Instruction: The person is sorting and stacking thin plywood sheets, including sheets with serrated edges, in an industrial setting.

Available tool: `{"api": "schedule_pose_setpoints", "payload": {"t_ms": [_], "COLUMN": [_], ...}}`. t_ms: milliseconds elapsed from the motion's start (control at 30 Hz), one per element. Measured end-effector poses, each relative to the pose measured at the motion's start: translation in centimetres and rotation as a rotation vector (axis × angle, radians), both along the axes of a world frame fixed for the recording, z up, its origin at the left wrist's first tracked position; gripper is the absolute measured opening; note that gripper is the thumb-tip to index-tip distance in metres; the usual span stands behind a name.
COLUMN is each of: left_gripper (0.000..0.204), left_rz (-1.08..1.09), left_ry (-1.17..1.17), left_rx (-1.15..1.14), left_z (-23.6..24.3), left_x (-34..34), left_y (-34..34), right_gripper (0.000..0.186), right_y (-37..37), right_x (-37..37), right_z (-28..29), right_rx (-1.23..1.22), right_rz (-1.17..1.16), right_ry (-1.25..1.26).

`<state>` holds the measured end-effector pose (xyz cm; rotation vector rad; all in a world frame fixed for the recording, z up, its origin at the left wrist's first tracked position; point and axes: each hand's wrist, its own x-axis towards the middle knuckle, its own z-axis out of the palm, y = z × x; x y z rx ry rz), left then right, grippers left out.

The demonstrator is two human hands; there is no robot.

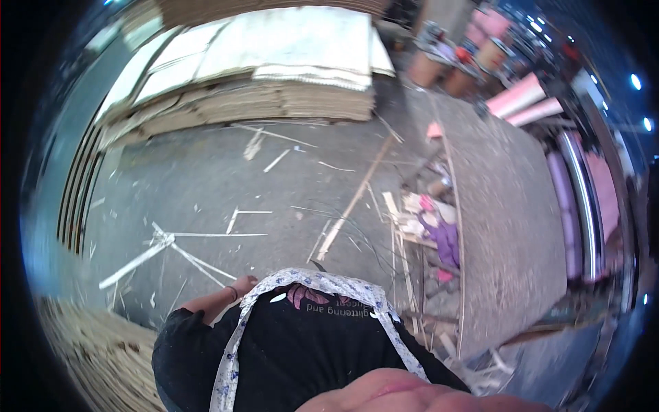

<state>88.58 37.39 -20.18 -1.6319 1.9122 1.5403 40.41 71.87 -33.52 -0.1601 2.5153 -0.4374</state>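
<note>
My left hand (245, 283) is beside the upper edge of my white, blue-flowered apron (278, 277), partly hidden by it. A dark band circles the wrist. Its fingers are too small and covered to tell whether they are open or closed, and I see nothing held. My right hand is out of view; the black shirt (302, 343) and apron cover that side. On the grey floor (199, 172) ahead, white strips (165, 240) lie tied or crossed in a bunch to the left. A long thin wooden strip (357, 192) runs diagonally in the middle.
A wide stack of thin sheets (274, 96) stands at the far side. On the right is a large brown board table (504, 206), with purple cloth (446, 240) and scraps under its near edge. Purple and silvery rolls (580, 206) stand beyond it. More layered sheets (96, 350) lie lower left.
</note>
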Motion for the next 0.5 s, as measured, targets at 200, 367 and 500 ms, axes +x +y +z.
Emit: {"api": "schedule_pose_setpoints", "payload": {"t_ms": [200,367,500], "left_gripper": [0.05,0.047,0.046], "left_rz": [0.333,0.403,0.526], "left_ry": [0.183,0.455,0.431], "left_rx": [-0.008,-0.025,-0.179], "left_z": [-5.0,-1.8,-0.8], "left_x": [0.8,0.1,4.9], "left_y": [-6.9,-20.2,-28.6], "right_gripper": [0.035,0.036,0.043], "right_y": [-22.8,-46.0,-55.4], "right_x": [-1.3,-0.2,5.3], "right_z": [-0.4,3.8,3.7], "right_rx": [-0.06,-0.522,-0.378], "right_rz": [0.501,0.101,0.095], "right_ry": [-0.312,-0.585,-0.62]}}
